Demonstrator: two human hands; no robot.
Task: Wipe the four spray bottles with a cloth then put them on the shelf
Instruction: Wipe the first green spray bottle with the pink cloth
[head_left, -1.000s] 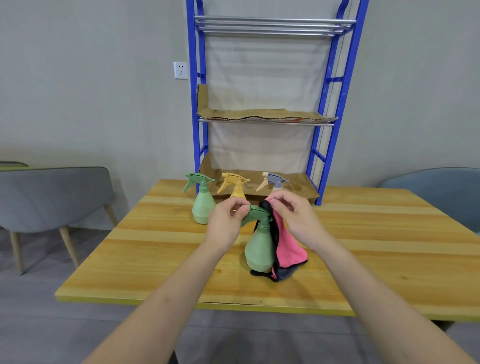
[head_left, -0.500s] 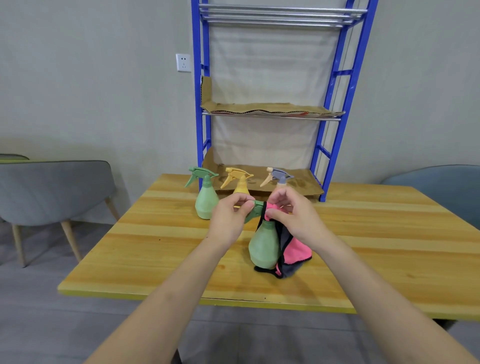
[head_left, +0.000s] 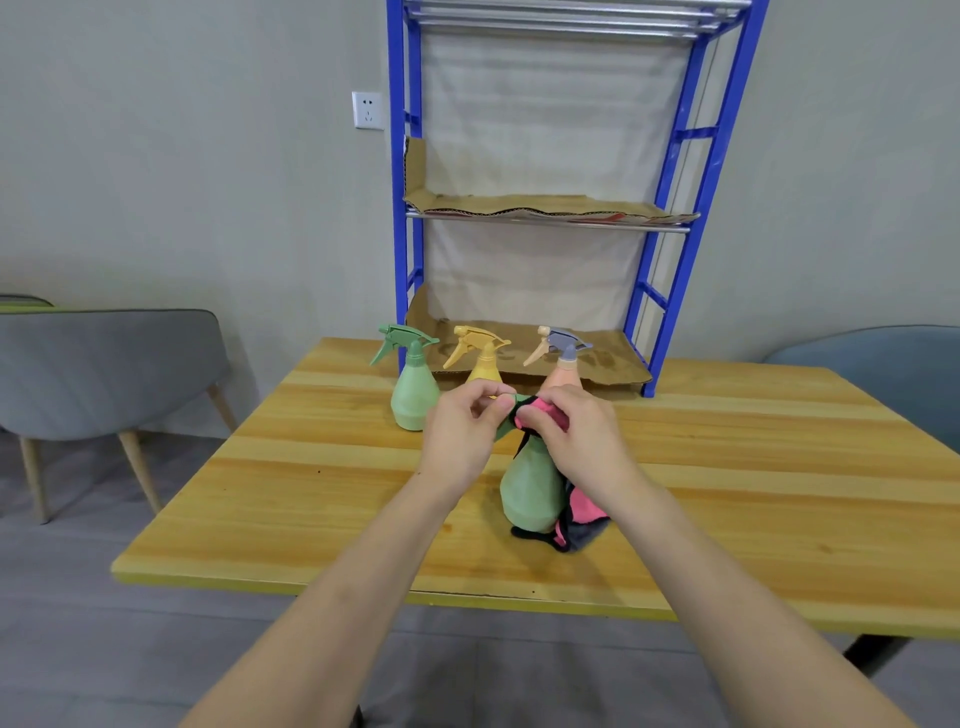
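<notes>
- My left hand (head_left: 462, 431) pinches the spray head of the near green bottle (head_left: 530, 493), which stands mid-table (head_left: 260, 493).
- My right hand (head_left: 576, 441) grips the pink cloth (head_left: 584, 512) against that head (its tail hangs down the bottle's right side).
- The far green bottle (head_left: 414, 395), yellow bottle (head_left: 483, 364) and peach bottle (head_left: 563, 371) stand before the blue shelf (head_left: 675, 223).

plain room, wooden table (head_left: 322, 499), blue shelf (head_left: 675, 218) (chairs (head_left: 104, 374) alongside)
</notes>
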